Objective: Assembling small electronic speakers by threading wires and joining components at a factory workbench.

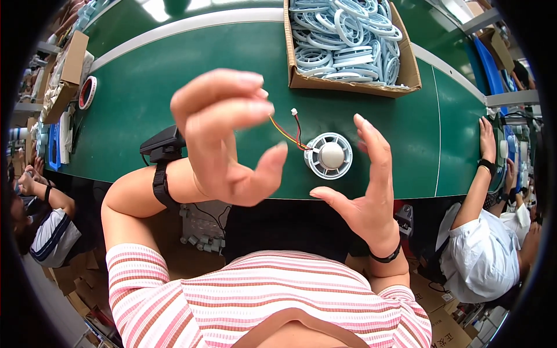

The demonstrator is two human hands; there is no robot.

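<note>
A small round fan-like unit (332, 155) with a white hub and a pale spoked ring sits on the green table, hub facing up. Thin red, yellow and black wires (298, 134) come off its left side; one branch ends in a small white plug (294, 111). My left hand (229, 142) hovers left of the unit, thumb and fingers apart; the yellow wire's end meets its fingertips in the picture, and whether they touch cannot be told. Just right of the unit, my right hand (371, 185) is open, thumb and fingers spread, holding nothing.
A cardboard box (354, 87) heaped with pale blue spoked rings stands at the far side. A black device (163, 144) lies beside my left forearm. A tape roll (87, 93) is at the far left. Co-workers' arms (473, 185) reach in at both sides.
</note>
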